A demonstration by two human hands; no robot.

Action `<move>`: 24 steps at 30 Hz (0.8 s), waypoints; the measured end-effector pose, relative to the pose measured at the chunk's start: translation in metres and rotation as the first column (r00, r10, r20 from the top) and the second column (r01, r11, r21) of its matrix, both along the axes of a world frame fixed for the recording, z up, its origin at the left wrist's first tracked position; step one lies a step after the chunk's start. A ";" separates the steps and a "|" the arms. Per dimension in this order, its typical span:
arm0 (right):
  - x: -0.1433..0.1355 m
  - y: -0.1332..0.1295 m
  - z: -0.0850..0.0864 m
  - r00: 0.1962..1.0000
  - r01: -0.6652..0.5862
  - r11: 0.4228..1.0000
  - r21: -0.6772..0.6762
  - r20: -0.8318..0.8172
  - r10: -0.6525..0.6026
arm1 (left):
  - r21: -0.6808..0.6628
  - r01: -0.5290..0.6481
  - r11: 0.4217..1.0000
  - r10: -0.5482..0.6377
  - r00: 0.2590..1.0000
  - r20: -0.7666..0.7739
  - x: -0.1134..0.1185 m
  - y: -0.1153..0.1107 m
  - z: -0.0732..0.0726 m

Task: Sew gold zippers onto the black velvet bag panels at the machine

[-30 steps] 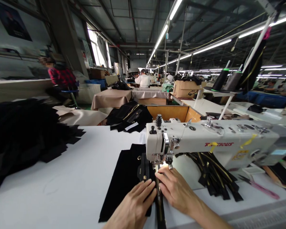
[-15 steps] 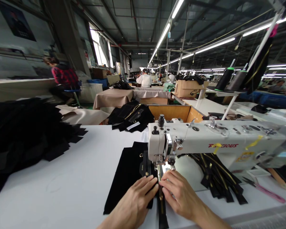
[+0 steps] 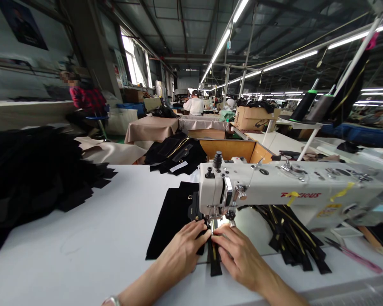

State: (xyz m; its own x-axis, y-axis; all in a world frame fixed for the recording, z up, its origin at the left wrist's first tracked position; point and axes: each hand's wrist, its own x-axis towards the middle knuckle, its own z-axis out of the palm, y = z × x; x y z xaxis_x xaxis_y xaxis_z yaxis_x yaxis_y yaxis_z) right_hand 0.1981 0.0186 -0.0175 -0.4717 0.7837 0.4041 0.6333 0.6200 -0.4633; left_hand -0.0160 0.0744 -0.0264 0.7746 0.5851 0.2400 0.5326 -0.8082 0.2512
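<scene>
My left hand (image 3: 182, 245) lies with its fingers stretched flat over a black fabric panel (image 3: 169, 219), pressing it to the table just before the needle area. A dark patch and a gold ring show on the panel. My right hand (image 3: 241, 255) has its fingers bent, thumb and forefinger on the edge of a black zipper strip (image 3: 215, 264) with gold teeth. The strip runs along the panel's right side, under the presser foot of the white sewing machine (image 3: 258, 189); its loose end points toward me. My fingertips hide part of the seam.
Black zipper strips (image 3: 295, 238) lie in a bunch right of the needle, beside pink-handled scissors (image 3: 354, 254). A tall stack of black pieces (image 3: 44, 174) covers the table's left. Finished-looking panels (image 3: 175, 153) lie behind the machine. Thread cones (image 3: 303, 108) stand at right. Two people sit farther off.
The black panel and the zipper strip have slid forward, away from me, under the machine. Both hands have moved a little forward with them, and a wristband now shows on the left wrist.
</scene>
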 end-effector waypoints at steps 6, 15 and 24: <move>0.003 0.003 -0.006 0.999 -0.007 1.000 0.018 -0.040 0.008 | -0.192 -0.017 0.981 0.082 0.938 0.337 -0.004 0.003 0.000; 0.002 -0.001 -0.001 0.997 -0.058 0.997 0.049 -0.042 0.060 | 0.093 0.114 0.989 -0.137 0.942 0.305 -0.004 0.003 -0.014; 0.002 -0.002 -0.006 0.996 -0.073 0.996 0.055 -0.050 0.076 | 0.131 0.119 0.984 -0.141 0.975 0.173 -0.001 -0.006 0.006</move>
State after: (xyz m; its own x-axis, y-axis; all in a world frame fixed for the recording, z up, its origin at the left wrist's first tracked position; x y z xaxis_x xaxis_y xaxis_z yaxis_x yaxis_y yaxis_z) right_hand 0.1999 0.0168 -0.0233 -0.5053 0.7241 0.4695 0.5606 0.6890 -0.4593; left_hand -0.0166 0.0684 -0.0200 0.7795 0.4408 0.4450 0.3751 -0.8975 0.2321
